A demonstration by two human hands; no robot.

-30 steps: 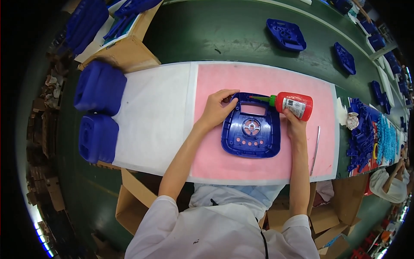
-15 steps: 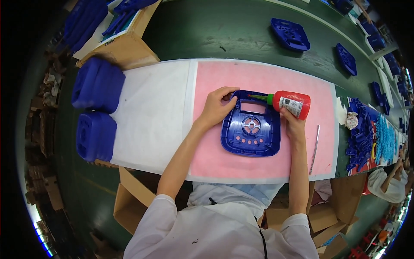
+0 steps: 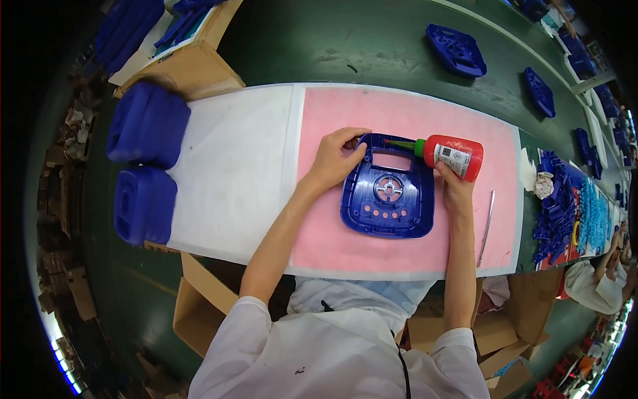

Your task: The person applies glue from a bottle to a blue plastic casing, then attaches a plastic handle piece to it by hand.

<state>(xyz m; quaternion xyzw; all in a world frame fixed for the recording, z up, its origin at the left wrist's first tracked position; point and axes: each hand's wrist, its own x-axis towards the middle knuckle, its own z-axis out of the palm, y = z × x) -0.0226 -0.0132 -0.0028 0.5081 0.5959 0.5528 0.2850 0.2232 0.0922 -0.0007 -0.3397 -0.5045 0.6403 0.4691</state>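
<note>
farther up the bench, a loose blue part (image 3: 456,50) and a dark mark (image 3: 352,68) on the green surface (image 3: 299,46) have slid rightward together, as if on a moving belt, while panel and hands have barely shifted relative to each other. the blue panel (image 3: 410,188) lies on the pink mat (image 3: 325,233) directly in front of the person, its ribbed side up, so its edges are within easy reach of both hands. the left hand (image 3: 335,156) has its thumb and fingers pinched on the upper left corner, probably to keep it from skidding. the right hand (image 3: 456,184) is wrapped round the red bottle (image 3: 457,157), thumb on the near side, the other fingers mostly hidden behind; the bottle is tipped over sideways, seemingly so its green nozzle (image 3: 407,143) can reach the panel's top edge, though whether the tip touches cannot be told. a thin metal rod (image 3: 486,229) lies right of the forearm, apparently placed clear of the panel yet handy.
</note>
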